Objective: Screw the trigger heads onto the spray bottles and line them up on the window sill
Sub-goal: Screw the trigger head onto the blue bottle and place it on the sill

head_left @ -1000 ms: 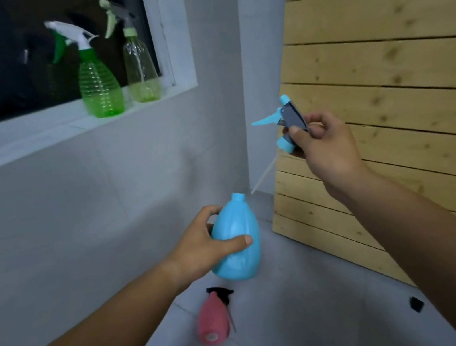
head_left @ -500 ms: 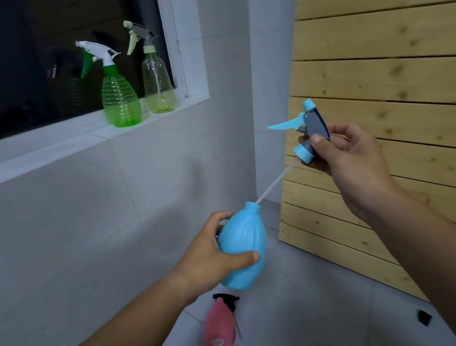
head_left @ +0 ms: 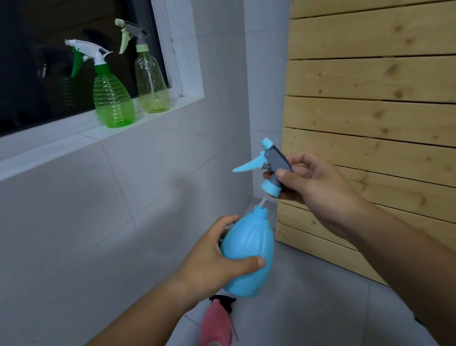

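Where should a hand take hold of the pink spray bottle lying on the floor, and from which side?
Probably around the widest part of the pink plastic spray bottle, from above. It lies on its side on the tiled floor, flat base toward the camera and black trigger head pointing away, so its rounded flanks are open from overhead. The head is small and partly hidden behind the blue bottle.

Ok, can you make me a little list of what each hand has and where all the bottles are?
left hand: grips round light blue plastic bottle, neck open
right hand: holds blue and grey trigger head, tube tip in neck
window sill: ribbed green spray bottle, clear pale green spray bottle, upright, heads on
floor: pink spray bottle lying down
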